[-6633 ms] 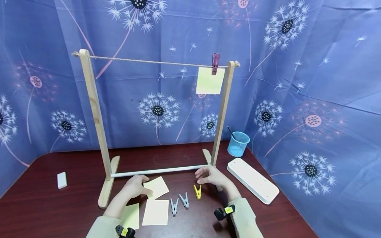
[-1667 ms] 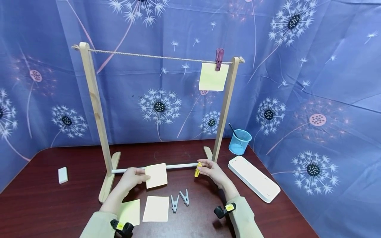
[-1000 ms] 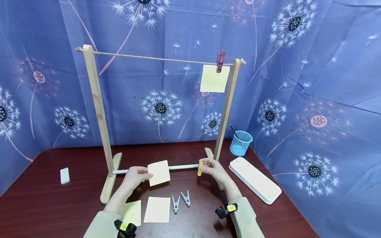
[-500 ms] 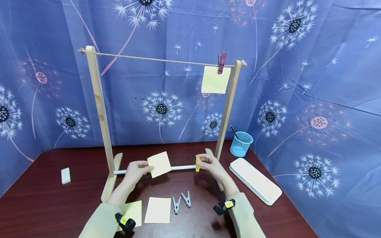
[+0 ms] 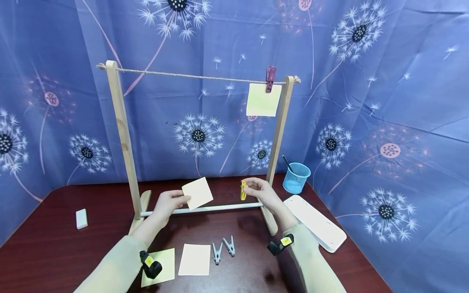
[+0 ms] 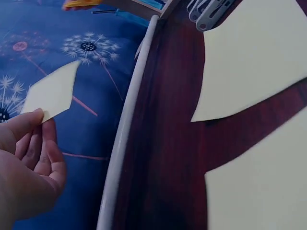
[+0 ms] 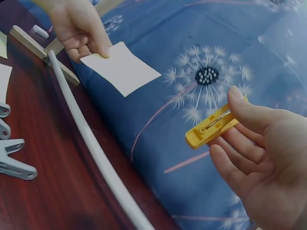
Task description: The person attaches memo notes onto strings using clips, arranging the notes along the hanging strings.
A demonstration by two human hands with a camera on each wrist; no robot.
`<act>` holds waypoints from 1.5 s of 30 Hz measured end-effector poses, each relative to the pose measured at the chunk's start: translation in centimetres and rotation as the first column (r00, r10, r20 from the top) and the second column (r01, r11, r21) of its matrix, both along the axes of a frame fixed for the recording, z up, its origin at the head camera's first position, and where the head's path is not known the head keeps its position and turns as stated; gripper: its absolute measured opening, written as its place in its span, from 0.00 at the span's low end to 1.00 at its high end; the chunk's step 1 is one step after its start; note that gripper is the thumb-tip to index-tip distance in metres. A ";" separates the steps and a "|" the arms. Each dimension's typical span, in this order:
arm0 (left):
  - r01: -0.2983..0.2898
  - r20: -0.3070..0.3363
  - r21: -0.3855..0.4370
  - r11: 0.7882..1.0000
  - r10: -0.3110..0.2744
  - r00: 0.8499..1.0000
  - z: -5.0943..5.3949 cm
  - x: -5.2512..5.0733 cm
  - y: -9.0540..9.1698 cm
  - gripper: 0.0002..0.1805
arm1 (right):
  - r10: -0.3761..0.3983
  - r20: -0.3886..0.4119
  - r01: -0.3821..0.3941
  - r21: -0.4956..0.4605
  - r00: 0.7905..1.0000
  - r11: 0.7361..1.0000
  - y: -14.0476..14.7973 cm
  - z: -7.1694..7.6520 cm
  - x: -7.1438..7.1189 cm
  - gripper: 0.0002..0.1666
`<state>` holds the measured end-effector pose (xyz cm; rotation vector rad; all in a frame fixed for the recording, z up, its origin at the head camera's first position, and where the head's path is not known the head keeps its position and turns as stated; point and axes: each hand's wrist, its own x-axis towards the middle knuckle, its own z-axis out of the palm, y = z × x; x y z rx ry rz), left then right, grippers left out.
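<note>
My left hand [image 5: 169, 204] pinches a pale yellow paper square [image 5: 198, 193] by its lower left edge, thumb in front; it hangs tilted in the air above the white bar [image 5: 220, 207]. In the left wrist view the paper [image 6: 53, 93] stands up from the thumb and fingers. My right hand [image 5: 264, 195] pinches a yellow clothespin [image 5: 243, 191], held upright to the right of the paper, not touching it. The right wrist view shows the clothespin [image 7: 211, 127] between thumb and fingers. Above, a maroon clothespin [image 5: 270, 79] holds another paper [image 5: 263, 100] on the rope [image 5: 190, 76].
Two grey clothespins [image 5: 217, 253] lie near the front beside a pale sheet [image 5: 195, 259] and a yellow-green one [image 5: 165, 264]. A white block [image 5: 81, 219] is at left. At right stand a blue mesh cup [image 5: 296, 178] and a long white case [image 5: 318, 226]. Wooden posts [image 5: 124, 140] hold the rope.
The left hand has lifted the paper from the table, and the right hand has picked up the yellow clothespin. Both hands have since risen above the white bar.
</note>
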<state>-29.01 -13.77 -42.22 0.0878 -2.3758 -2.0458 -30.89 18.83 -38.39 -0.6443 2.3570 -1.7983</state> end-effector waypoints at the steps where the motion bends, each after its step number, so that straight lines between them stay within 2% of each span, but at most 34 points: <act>1: -0.004 0.010 0.000 1.000 0.004 1.000 0.4 -0.1 0.1 0.24 | 0.000 -0.008 0.000 0.009 1.000 1.000 -0.1 0.5 0.0 0.24; 8: 0.011 -0.034 0.045 0.999 -0.009 0.999 3.1 -1.1 0.8 0.23 | 0.055 -0.087 -0.050 0.057 0.995 0.997 -1.5 4.4 0.0 0.25; 13: -0.015 -0.050 0.118 0.993 0.021 0.998 4.8 -1.5 1.1 0.23 | 0.069 -0.163 -0.058 0.069 0.984 0.996 -2.6 7.2 0.2 0.23; 19: -0.012 -0.067 0.125 0.992 0.020 0.998 7.2 -1.5 1.3 0.24 | 0.068 -0.306 -0.036 0.110 0.950 0.993 -3.8 9.6 0.2 0.22; 23: -0.016 -0.088 0.070 0.997 0.022 0.996 9.1 -1.7 1.2 0.24 | 0.079 -0.414 -0.019 0.146 0.907 0.989 -4.5 11.5 0.5 0.21; 29: -0.032 -0.136 0.029 0.999 0.036 0.990 11.9 -2.1 1.3 0.24 | 0.030 -0.564 0.052 0.129 0.825 0.990 -5.6 14.8 0.7 0.20; 36: -0.005 -0.192 0.071 0.997 0.019 0.981 14.1 -2.3 2.4 0.23 | 0.003 -0.723 0.076 0.077 0.691 0.994 -6.3 17.6 0.7 0.19; 42: 0.006 -0.285 0.104 0.995 0.024 0.958 15.7 -2.1 3.0 0.21 | -0.041 -0.775 0.093 0.024 0.631 0.995 -6.7 20.1 0.7 0.20; 45: 0.008 -0.319 0.106 0.994 0.027 0.947 16.2 -1.9 3.2 0.22 | -0.072 -0.787 0.113 -0.003 0.613 0.994 -6.8 21.1 0.9 0.21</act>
